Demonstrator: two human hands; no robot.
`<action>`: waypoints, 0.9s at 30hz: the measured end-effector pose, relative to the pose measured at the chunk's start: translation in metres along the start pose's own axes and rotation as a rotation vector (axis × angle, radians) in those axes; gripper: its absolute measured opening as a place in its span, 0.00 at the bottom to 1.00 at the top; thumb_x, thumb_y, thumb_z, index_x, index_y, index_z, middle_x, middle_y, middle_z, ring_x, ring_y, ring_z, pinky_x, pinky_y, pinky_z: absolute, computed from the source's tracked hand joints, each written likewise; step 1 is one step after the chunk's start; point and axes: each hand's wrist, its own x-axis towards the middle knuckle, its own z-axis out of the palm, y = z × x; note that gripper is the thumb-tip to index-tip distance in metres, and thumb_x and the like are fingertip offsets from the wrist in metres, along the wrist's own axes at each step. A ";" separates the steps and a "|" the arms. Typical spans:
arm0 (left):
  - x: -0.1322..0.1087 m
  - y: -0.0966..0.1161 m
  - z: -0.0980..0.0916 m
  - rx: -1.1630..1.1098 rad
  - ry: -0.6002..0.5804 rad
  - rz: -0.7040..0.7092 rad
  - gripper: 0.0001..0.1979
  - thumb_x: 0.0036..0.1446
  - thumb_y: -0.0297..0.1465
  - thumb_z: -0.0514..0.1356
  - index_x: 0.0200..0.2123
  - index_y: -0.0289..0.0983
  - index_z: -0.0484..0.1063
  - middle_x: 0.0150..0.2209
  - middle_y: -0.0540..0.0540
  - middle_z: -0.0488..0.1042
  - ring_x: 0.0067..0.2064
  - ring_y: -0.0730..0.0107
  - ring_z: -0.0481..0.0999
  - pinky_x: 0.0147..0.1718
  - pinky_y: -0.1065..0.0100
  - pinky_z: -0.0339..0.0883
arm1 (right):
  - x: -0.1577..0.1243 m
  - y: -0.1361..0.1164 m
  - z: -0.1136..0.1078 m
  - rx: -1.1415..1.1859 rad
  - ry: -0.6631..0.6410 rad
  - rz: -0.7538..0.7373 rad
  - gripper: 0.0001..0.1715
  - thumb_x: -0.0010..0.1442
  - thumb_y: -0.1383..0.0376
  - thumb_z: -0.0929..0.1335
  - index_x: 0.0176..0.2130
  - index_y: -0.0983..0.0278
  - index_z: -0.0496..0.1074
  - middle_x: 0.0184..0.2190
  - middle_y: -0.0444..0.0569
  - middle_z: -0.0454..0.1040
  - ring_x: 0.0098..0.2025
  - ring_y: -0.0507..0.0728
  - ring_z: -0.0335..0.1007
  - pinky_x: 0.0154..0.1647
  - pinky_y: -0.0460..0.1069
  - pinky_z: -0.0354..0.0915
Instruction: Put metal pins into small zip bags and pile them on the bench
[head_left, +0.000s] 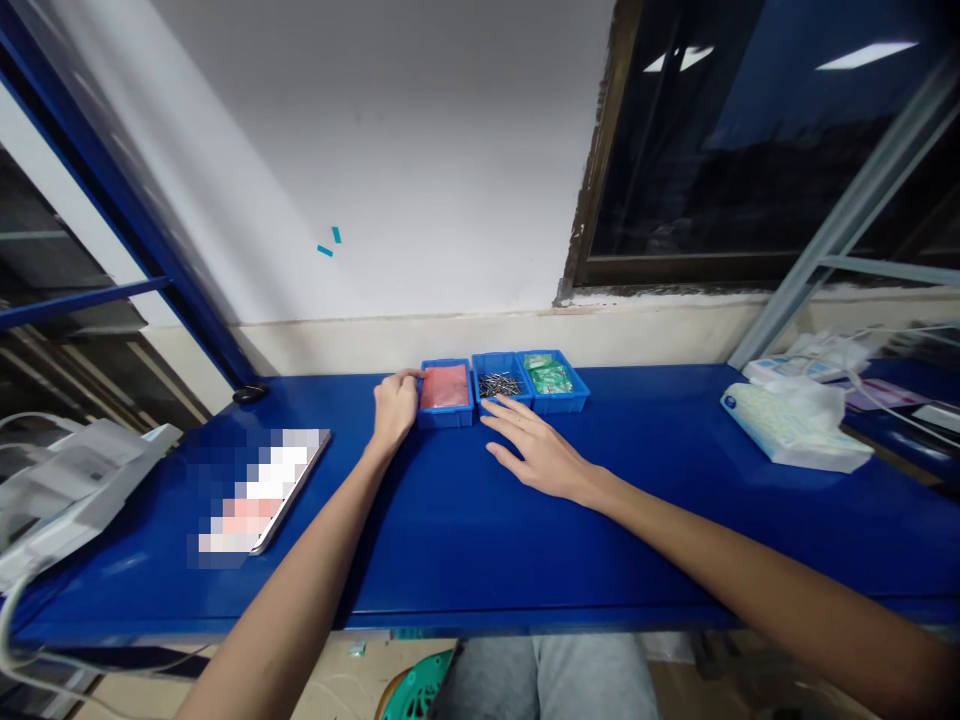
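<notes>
Three small blue bins stand side by side at the back of the blue table. The left bin (pixel 446 418) holds a pink-red item (pixel 446 387), the middle one dark metal pieces (pixel 501 385), the right one green packets (pixel 547 375). My left hand (pixel 396 408) is at the left bin's outer side, its fingers closed against the edge; it grips that bin's left wall. My right hand (pixel 536 447) hovers or rests just in front of the middle bin, palm down, fingers spread, with nothing in it.
On the left lie a flat, pixelated device (pixel 289 480), a black object (pixel 249 394) and a white power strip with cables (pixel 82 500). A tissue pack (pixel 795 425) sits at the right. Metal posts rise at both sides before the wall.
</notes>
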 end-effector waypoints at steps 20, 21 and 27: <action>0.006 -0.009 0.001 -0.028 -0.057 -0.204 0.28 0.64 0.47 0.46 0.47 0.34 0.77 0.53 0.36 0.77 0.57 0.47 0.74 0.56 0.55 0.64 | -0.001 -0.015 -0.007 0.263 -0.184 0.079 0.36 0.68 0.57 0.64 0.70 0.61 0.51 0.69 0.58 0.57 0.70 0.63 0.53 0.68 0.63 0.58; 0.006 -0.008 -0.001 -0.014 -0.054 -0.224 0.28 0.64 0.47 0.46 0.45 0.34 0.78 0.51 0.35 0.78 0.56 0.45 0.74 0.55 0.54 0.65 | -0.001 -0.016 -0.006 0.287 -0.146 0.091 0.33 0.69 0.58 0.64 0.68 0.61 0.54 0.67 0.57 0.60 0.68 0.63 0.58 0.66 0.62 0.60; 0.009 -0.007 -0.008 0.044 -0.095 -0.266 0.27 0.59 0.51 0.53 0.37 0.35 0.80 0.45 0.32 0.80 0.55 0.38 0.74 0.52 0.54 0.66 | -0.002 -0.016 -0.002 0.356 0.018 0.165 0.20 0.71 0.61 0.61 0.59 0.60 0.68 0.56 0.52 0.75 0.55 0.59 0.74 0.57 0.57 0.70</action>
